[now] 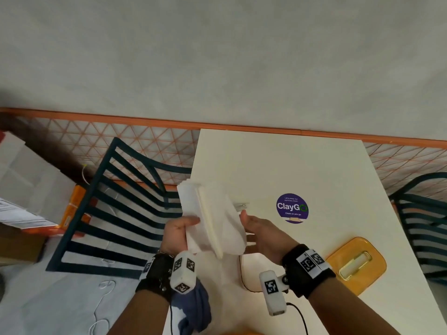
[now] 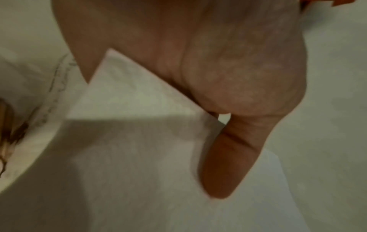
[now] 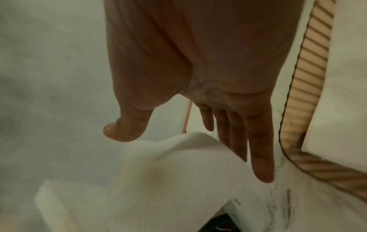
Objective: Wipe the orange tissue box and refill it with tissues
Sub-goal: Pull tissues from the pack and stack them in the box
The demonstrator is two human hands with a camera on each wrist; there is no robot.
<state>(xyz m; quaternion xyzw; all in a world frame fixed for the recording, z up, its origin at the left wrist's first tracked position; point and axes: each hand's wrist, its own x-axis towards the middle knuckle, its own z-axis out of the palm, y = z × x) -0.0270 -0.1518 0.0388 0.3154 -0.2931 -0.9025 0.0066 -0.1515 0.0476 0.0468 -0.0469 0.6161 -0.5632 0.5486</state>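
Note:
A stack of white tissues is held up over the table's left edge between both hands. My left hand grips its left side, with the thumb pressed on the tissues and the fingers behind them. My right hand lies against the right side with straight fingers along the tissues and the thumb held apart. The orange lid with its slot lies flat on the table to the right. An orange sliver shows at the bottom edge.
The white table carries a purple round sticker. A blue cloth lies under my left forearm. Dark slatted chairs stand at the left and the right. Cardboard boxes sit on the floor at far left.

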